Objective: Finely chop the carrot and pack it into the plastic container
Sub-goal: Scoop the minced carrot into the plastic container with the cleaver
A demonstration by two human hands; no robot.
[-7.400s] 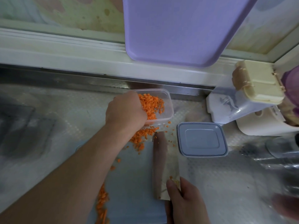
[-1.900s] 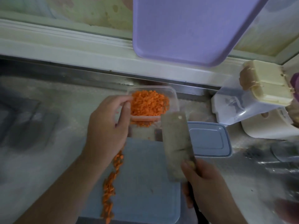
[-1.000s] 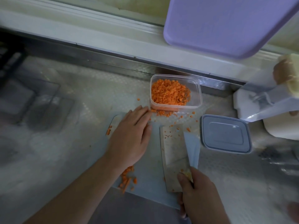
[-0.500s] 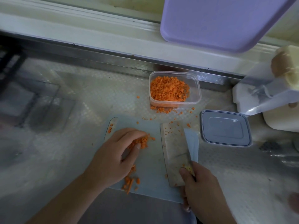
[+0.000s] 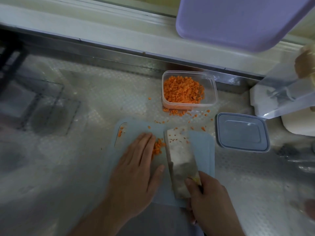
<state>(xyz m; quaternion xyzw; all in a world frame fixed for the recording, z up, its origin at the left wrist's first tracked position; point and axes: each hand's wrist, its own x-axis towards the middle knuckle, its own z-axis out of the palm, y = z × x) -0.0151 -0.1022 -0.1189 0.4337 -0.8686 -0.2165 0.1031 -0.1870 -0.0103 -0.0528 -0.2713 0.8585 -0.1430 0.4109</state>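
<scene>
On the cutting board [image 5: 202, 147], chopped carrot [image 5: 157, 147] touches the flat left hand's [image 5: 136, 169] fingertips [image 5: 149, 136].

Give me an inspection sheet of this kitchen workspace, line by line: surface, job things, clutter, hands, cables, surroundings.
Surface: metal counter with an embossed pattern; pale blue cutting board lies on it.
Job's things: clear plastic container open, holding chopped carrot; small carrot pile on the board; cleaver lying flat on the board; grey lid on the counter right of the board.
Clutter: loose carrot bits scattered in front of the container and on the cleaver.
Hands: left hand flat, fingers against the small pile; right hand grips the cleaver handle.
Cables: nothing seen.
Surroundings: purple tray above the window ledge; white items at right, blurred.
</scene>
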